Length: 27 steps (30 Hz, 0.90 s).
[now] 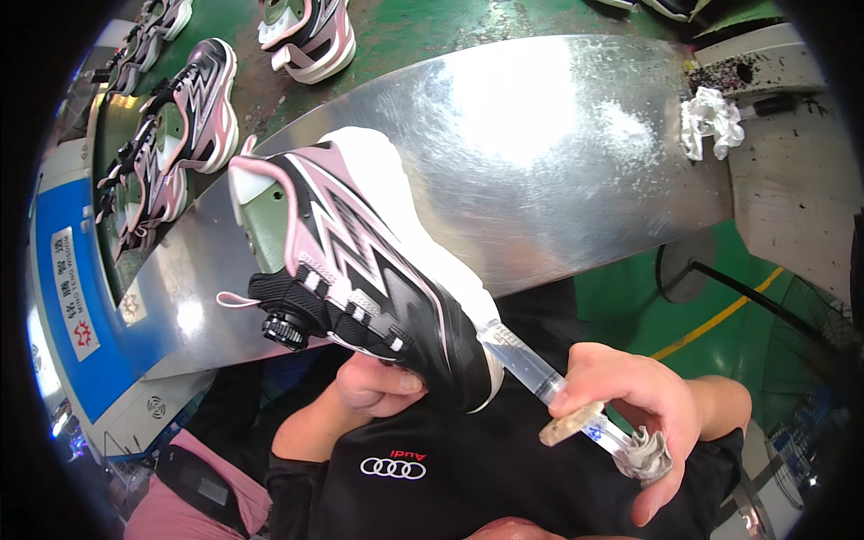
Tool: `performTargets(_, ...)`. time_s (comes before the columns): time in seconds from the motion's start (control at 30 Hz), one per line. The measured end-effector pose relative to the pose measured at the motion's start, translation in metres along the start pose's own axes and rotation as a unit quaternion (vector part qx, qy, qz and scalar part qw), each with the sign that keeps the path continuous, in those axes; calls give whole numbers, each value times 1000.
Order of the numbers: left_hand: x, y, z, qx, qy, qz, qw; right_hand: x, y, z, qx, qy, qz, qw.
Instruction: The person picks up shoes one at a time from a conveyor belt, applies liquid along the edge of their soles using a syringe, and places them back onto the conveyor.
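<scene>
Between the person's dark-shirted torso and the shiny metal table [576,225], a black, pink and white sneaker [369,261] is held up at a tilt, its toe toward the lower right, its white sole facing right and its black closure dial [285,329] at the lower left. The left hand [380,385] has its grip clamped on the sneaker's upper from below, thumb showing, the other fingers mostly hidden. The right hand [634,387] has its grip closed around a clear syringe [525,362], whose tan flange [571,424] lies by the fingers and whose plunger end is wrapped in crumpled grey material [646,454]. The syringe's front end meets the sole's edge near the toe; whether it touches is unclear. Similar sneakers [202,112] stand at the upper left on a green surface [396,27], and crumpled white tissue [711,124] lies at the table's right end.
</scene>
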<state>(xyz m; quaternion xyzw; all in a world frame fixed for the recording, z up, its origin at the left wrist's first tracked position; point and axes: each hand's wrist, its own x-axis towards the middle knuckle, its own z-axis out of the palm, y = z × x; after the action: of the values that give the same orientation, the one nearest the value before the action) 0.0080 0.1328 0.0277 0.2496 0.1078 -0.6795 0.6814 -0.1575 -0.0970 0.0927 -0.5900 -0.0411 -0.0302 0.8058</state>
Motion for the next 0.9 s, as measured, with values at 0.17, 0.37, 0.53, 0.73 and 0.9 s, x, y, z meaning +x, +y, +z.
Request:
performTargets(0.17, 32, -4, -2, -8, -82, -47, 995, -14, -34, 1, -68, -29, 19, 997)
performTargets(0.37, 61, 0, 26, 15, -137, -28, 990, -31, -49, 5, -146, -7, 10, 989)
performTargets(0.53, 76, -2, 25, -20, -133, -14, 991, -41, -44, 13, -236, 42, -33, 970)
performTargets(0.73, 89, -5, 31, -3, -119, 39, 992, -35, -33, 17, -304, 69, -77, 947)
performTargets(0.9, 96, -5, 32, -11, -117, 53, 992, -27, -25, 26, -378, 83, -82, 918)
